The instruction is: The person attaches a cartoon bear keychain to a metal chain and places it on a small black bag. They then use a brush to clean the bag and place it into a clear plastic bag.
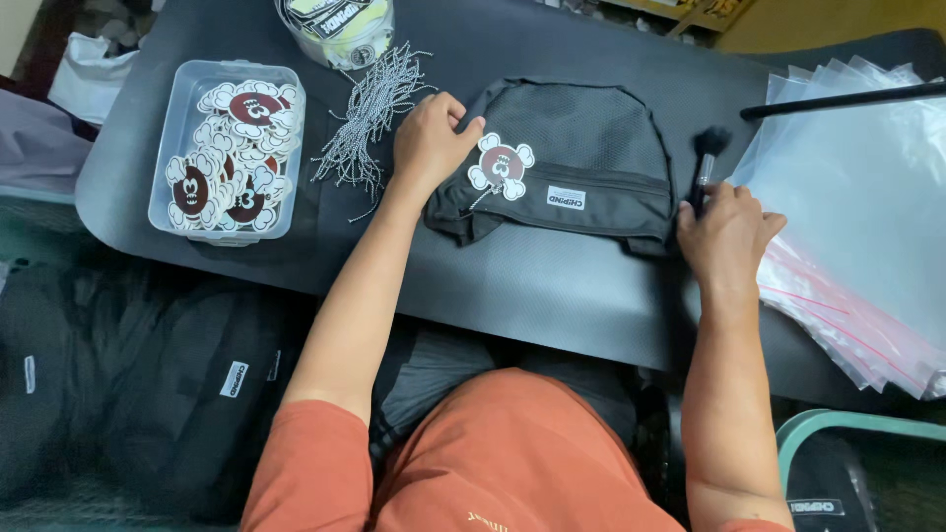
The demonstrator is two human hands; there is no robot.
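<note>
A black mesh pouch [581,163] lies flat on the dark table mat [552,296]. A white and maroon skull-shaped tag [501,166] rests on its left part. My left hand [430,140] presses on the pouch's left corner, fingers touching the tag's edge. My right hand [727,234] sits at the pouch's right end and grips a small black brush [706,158], bristles pointing away from me.
A clear plastic tray [168,148] of several matching tags stands at the left. A pile of ball chains [370,118] and a clear jar [340,30] lie behind it. Clear zip bags [857,197] are stacked at the right. Black bags [148,384] lie below the table.
</note>
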